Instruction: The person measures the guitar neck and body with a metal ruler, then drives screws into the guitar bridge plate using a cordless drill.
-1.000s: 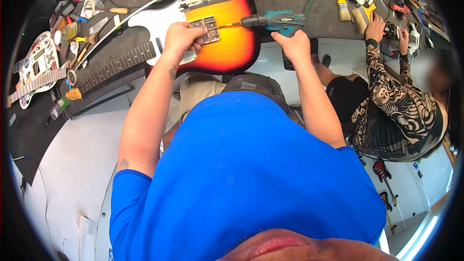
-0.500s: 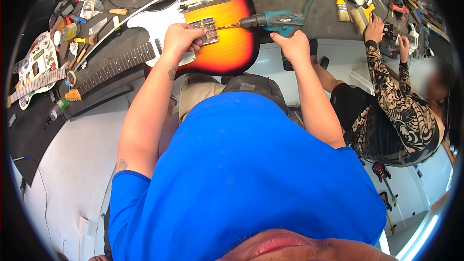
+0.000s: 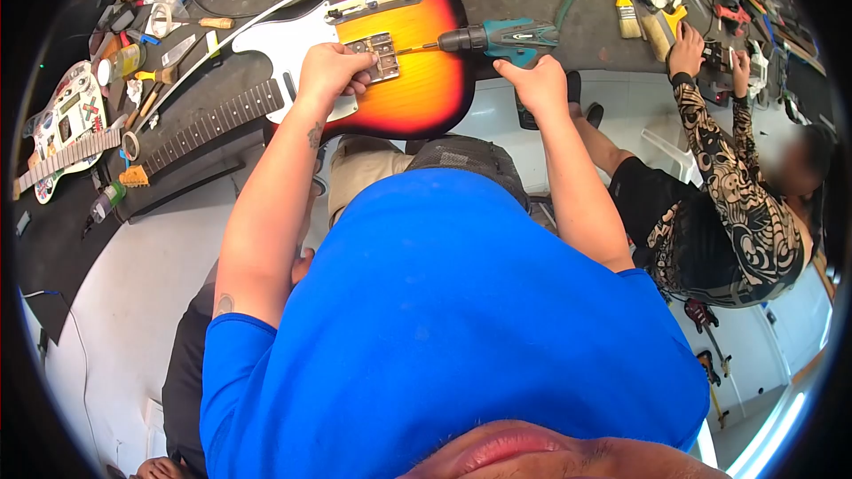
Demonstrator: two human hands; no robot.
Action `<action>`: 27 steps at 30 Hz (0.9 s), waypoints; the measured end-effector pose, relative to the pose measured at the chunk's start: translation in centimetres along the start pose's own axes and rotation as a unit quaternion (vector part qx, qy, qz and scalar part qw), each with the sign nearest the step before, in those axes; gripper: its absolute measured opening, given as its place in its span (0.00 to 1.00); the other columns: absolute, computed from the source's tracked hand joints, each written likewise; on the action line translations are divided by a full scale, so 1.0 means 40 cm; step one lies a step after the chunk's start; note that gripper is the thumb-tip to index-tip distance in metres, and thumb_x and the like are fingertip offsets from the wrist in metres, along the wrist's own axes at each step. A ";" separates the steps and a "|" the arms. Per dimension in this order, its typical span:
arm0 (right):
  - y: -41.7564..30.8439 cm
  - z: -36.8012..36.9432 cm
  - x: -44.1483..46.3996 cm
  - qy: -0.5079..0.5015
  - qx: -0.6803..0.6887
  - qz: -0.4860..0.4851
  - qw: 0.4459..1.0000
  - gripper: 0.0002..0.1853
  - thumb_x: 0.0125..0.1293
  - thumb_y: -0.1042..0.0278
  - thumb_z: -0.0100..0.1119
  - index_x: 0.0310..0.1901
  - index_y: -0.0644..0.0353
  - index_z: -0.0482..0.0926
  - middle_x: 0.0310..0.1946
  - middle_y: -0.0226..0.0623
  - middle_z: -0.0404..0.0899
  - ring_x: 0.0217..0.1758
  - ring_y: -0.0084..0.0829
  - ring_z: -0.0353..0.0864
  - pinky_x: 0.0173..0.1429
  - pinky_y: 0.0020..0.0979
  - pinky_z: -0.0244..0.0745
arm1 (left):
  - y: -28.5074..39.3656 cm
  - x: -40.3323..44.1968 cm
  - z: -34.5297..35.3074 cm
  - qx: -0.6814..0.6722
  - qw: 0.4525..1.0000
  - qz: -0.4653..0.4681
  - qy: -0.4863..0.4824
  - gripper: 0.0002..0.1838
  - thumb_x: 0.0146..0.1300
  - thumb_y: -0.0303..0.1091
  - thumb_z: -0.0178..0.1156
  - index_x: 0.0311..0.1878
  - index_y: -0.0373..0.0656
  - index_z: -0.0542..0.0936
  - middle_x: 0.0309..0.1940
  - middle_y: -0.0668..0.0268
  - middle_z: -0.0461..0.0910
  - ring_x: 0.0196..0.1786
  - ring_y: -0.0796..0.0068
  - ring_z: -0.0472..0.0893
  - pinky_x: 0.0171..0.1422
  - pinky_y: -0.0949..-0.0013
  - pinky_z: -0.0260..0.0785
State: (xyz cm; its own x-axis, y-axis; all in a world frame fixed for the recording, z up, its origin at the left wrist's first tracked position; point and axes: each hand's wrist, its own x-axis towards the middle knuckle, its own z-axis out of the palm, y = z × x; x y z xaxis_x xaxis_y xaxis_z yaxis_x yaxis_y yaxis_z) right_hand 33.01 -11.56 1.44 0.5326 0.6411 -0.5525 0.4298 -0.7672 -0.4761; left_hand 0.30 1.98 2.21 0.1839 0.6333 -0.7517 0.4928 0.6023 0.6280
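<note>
A sunburst electric guitar (image 3: 444, 93) with a white pickguard (image 3: 266, 38) lies on the dark workbench, its neck (image 3: 213, 124) pointing left toward me. With thumb and fingers closed, my left hand (image 3: 330, 75) holds the edge of the metal guitar bridge (image 3: 383, 58) on the body. My right hand (image 3: 538, 87) is wrapped around the handle of a teal cordless drill (image 3: 519, 35), lying sideways over the body. The drill's long bit (image 3: 419, 49) points left and its tip is at the bridge; I cannot tell whether it touches a screw.
Another guitar (image 3: 71, 120) lies at the left. Hand tools, jars and brushes (image 3: 627, 13) crowd the bench's back and right. At the right sits a co-worker in a patterned sleeve (image 3: 710, 151), hands on the bench. Another person in dark clothes (image 3: 186, 372) is behind me, lower left.
My hands, the drill and the guitar stay almost in place. A person in dark clothes has come into view behind me at lower left. The co-worker's hands have shifted slightly.
</note>
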 end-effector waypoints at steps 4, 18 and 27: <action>-0.012 -0.006 -0.010 0.008 0.000 0.003 1.000 0.36 0.50 0.42 0.84 0.37 0.73 0.80 0.33 0.53 0.86 0.38 0.43 0.88 0.44 0.44 0.81 | 0.000 -0.001 0.000 0.003 1.000 0.002 0.003 0.14 0.62 0.36 0.77 0.33 0.34 0.86 0.25 0.60 0.87 0.22 0.76 0.84 0.25 0.75 0.74; 0.000 -0.022 -0.047 0.013 -0.027 0.022 0.999 0.39 0.46 0.40 0.87 0.38 0.73 0.81 0.34 0.52 0.87 0.39 0.42 0.89 0.45 0.41 0.82 | -0.017 0.000 -0.016 0.025 0.999 0.023 -0.039 0.09 0.61 0.29 0.76 0.32 0.35 0.85 0.26 0.63 0.87 0.24 0.80 0.84 0.28 0.76 0.75; 0.017 -0.008 -0.054 -0.005 -0.012 0.022 1.000 0.38 0.47 0.40 0.87 0.38 0.72 0.80 0.34 0.50 0.87 0.39 0.41 0.88 0.47 0.42 0.82 | -0.023 0.002 -0.010 0.029 0.998 0.043 -0.032 0.09 0.59 0.27 0.77 0.30 0.36 0.84 0.24 0.63 0.86 0.23 0.81 0.83 0.27 0.76 0.73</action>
State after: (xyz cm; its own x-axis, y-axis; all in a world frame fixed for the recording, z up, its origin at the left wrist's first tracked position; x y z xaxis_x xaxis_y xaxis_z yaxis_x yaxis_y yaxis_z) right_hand 32.37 -13.46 2.54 0.5441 0.6065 -0.5797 0.4227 -0.7950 -0.4350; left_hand -0.50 1.66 1.66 0.2798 0.6481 -0.7083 0.5209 0.5172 0.6791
